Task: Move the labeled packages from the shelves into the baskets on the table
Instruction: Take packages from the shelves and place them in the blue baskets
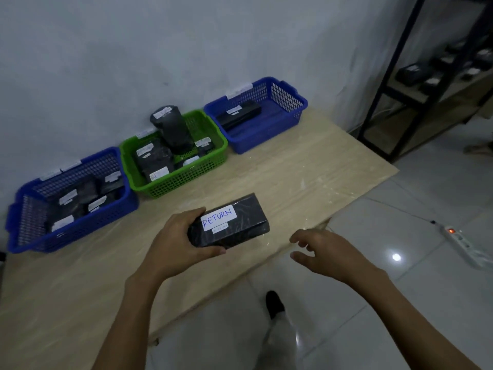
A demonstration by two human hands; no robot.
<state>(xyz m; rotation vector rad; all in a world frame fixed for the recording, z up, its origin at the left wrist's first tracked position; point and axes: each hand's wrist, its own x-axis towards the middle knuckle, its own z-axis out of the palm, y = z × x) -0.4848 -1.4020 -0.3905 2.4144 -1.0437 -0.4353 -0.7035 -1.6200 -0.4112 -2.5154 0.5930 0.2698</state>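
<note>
Your left hand [178,237] grips the near end of the stiff, slick-wrapped RETURN package [229,222] above the table's [306,166] front edge, probably light; right hand [317,249] open, empty.

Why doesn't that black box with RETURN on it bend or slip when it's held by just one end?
The RETURN package is probably stiff: its edges stay straight though only the left hand grips one end. Its glossy black wrap looks slick, so it might slide from a loose grip. It is likely fairly light, since the right hand hangs open beside it, not helping.
</note>
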